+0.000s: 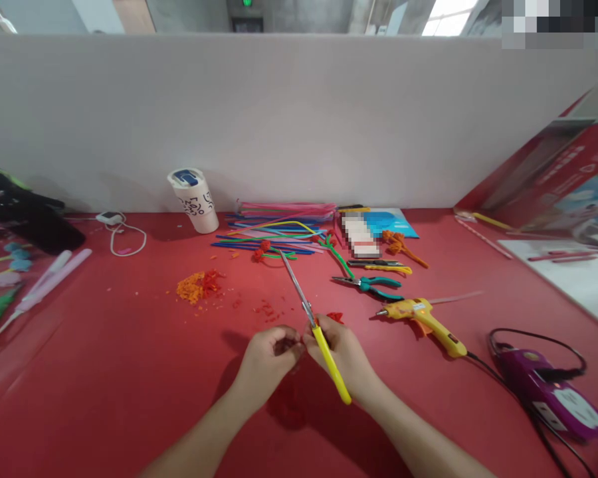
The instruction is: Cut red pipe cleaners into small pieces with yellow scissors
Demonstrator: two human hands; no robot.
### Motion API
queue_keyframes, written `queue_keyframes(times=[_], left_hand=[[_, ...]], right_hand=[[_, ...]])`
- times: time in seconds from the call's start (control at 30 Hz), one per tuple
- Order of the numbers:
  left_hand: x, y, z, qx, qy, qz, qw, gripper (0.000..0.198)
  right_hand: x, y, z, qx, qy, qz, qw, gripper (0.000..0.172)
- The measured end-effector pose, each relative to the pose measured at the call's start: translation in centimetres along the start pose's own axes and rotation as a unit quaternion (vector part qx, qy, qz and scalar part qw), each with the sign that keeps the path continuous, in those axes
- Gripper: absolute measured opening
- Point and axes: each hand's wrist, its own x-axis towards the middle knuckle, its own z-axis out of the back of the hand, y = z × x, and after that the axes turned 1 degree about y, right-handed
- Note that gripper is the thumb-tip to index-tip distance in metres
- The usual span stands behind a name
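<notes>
My right hand point(346, 352) is closed around scissors point(330, 362) with yellow handles, their blades pointing forward and to the left. My left hand point(269, 358) is closed in a pinch, its fingertips meeting those of the right; a small red bit shows there, too small to name. A fuzzy red piece point(335, 317) shows just beyond my right fingers. Red scraps point(266, 310) lie on the table ahead of my hands, and a pile of orange and red clippings point(194, 287) sits further left. Behind the blades are red fuzzy flowers with green stems point(264, 250).
Coloured pipe cleaners point(274, 229) lie near the white partition point(279, 119), beside a white tumbler point(195, 202). To the right are teal pliers point(373, 285), a utility knife point(379, 264), a yellow glue gun point(428, 318) and a purple power strip point(553, 392) with black cables.
</notes>
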Motion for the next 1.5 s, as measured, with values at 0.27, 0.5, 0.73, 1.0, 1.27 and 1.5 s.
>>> queue_keyframes(times=[0.27, 0.5, 0.73, 1.0, 1.27, 1.5], left_hand=[[1.0, -1.6, 2.5, -0.165, -0.095, -0.013, 0.982, 0.011], [1.0, -2.2, 3.4, -0.216, -0.096, -0.034, 0.971, 0.009], [1.0, -2.2, 3.5, -0.24, -0.093, -0.04, 0.965, 0.007], [1.0, -2.0, 3.6, -0.24, -0.085, -0.037, 0.966, 0.007], [1.0, -2.0, 3.6, -0.242, -0.092, -0.019, 0.966, 0.008], [1.0, -2.0, 3.6, -0.257, -0.085, -0.019, 0.963, 0.008]], right_hand=[[-1.0, -0.1, 1.9, -0.286, 0.008, 0.036, 0.958, 0.027], [-1.3, -0.9, 1.6, -0.461, 0.037, 0.107, 0.88, 0.031], [-1.2, -1.6, 1.4, -0.486, 0.028, 0.149, 0.86, 0.033], [-1.2, -1.9, 1.3, -0.495, 0.025, 0.156, 0.854, 0.033], [-1.2, -1.8, 1.2, -0.494, 0.027, 0.152, 0.855, 0.032], [-1.2, -1.8, 1.3, -0.502, 0.024, 0.15, 0.851, 0.03]])
